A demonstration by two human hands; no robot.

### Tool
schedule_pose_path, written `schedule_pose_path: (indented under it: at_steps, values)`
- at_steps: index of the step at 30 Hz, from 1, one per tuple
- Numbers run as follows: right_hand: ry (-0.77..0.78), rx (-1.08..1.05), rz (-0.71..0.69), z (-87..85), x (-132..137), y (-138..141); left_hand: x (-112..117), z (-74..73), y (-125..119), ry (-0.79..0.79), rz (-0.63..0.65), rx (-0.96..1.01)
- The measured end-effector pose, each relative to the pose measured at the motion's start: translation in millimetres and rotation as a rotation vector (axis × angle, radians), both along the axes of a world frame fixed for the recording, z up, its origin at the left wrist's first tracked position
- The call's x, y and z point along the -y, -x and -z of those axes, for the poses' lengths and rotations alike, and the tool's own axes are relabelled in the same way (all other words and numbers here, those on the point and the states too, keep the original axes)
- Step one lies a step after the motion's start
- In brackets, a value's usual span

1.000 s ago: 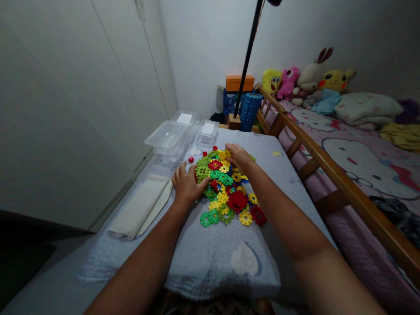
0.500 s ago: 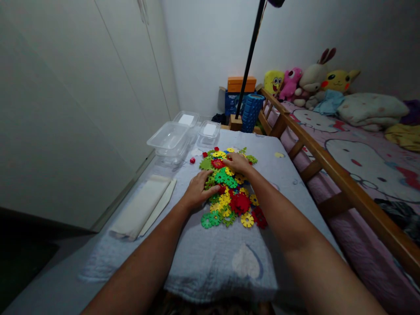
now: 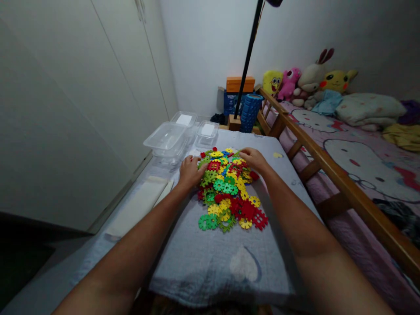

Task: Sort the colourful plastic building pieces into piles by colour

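A pile of plastic snowflake building pieces [image 3: 227,188] in red, yellow, green and blue lies on the cloth-covered table. Round notched discs and square grid-like pieces are mixed in it. Against the pile's left edge rests my left hand [image 3: 191,171], fingers apart and touching the outer green pieces. My right hand [image 3: 254,158] is at the far right edge, its fingers reaching over the pieces there and slightly bent. Neither hand visibly lifts a piece. At the near end lie a red square piece [image 3: 260,218] and two green discs [image 3: 208,222].
Clear plastic containers [image 3: 166,136] stand at the table's back left, with a smaller lidded box [image 3: 207,131] beside them. A folded cream cloth [image 3: 139,205] lies at left. The wooden bed rail [image 3: 331,190] runs along the right side. A black pole [image 3: 247,61] rises behind.
My hands have moved apart: the left went outward and away from me to the pile's left edge, the right to its right edge. More of the pile's middle shows, and it looks rounder.
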State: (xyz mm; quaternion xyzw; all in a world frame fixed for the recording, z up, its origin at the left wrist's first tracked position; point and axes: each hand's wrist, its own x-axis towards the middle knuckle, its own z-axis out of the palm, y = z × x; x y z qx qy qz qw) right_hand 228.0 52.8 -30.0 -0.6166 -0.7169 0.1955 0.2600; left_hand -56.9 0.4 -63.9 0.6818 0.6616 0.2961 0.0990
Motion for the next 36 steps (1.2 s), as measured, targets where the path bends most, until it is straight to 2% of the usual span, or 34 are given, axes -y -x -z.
schedule_pose_path:
  at_steps: [3, 6, 11, 17, 19, 21, 24, 27, 29, 33, 36]
  values:
    - [0.011, 0.08, 0.178, 18.1, -16.5, -7.8, -10.8, 6.8, 0.3, 0.118, -0.054, -0.063]
    - [0.079, 0.158, 0.203, 32.0, -26.1, -6.5, -20.9, 11.6, 0.2, 0.134, -0.016, -0.051]
    - [0.128, 0.19, 0.007, 35.0, -21.9, 5.1, -34.3, 12.9, -4.5, 0.118, 0.275, -0.003]
    - [0.224, 0.049, -0.193, 18.9, 8.0, 1.8, -27.7, 7.7, -13.8, 0.102, 0.493, 0.086]
    - [0.183, 0.061, -0.187, 12.3, 22.2, -3.3, -27.1, 3.7, -15.3, 0.084, 0.479, 0.081]
    - [0.073, 0.129, -0.171, 6.8, 38.6, -5.8, -31.4, -1.7, -16.8, 0.067, 0.379, 0.038]
    - [-0.05, 0.223, -0.264, 3.3, 64.5, -0.1, -47.1, -11.0, -21.2, 0.068, 0.267, -0.072]
    - [-0.071, 0.276, -0.42, 7.1, 83.7, 13.8, -69.7, -18.3, -29.9, 0.097, 0.289, -0.189]
    - [-0.086, 0.281, -0.459, 12.2, 89.1, 23.0, -85.0, -20.5, -37.7, 0.116, 0.302, -0.247]
    - [-0.145, 0.232, -0.411, 20.6, 87.0, 32.9, -106.0, -18.4, -51.7, 0.158, 0.349, -0.352]
    - [-0.146, 0.197, -0.332, 22.1, 83.7, 32.9, -109.4, -13.3, -55.8, 0.245, 0.4, -0.416]
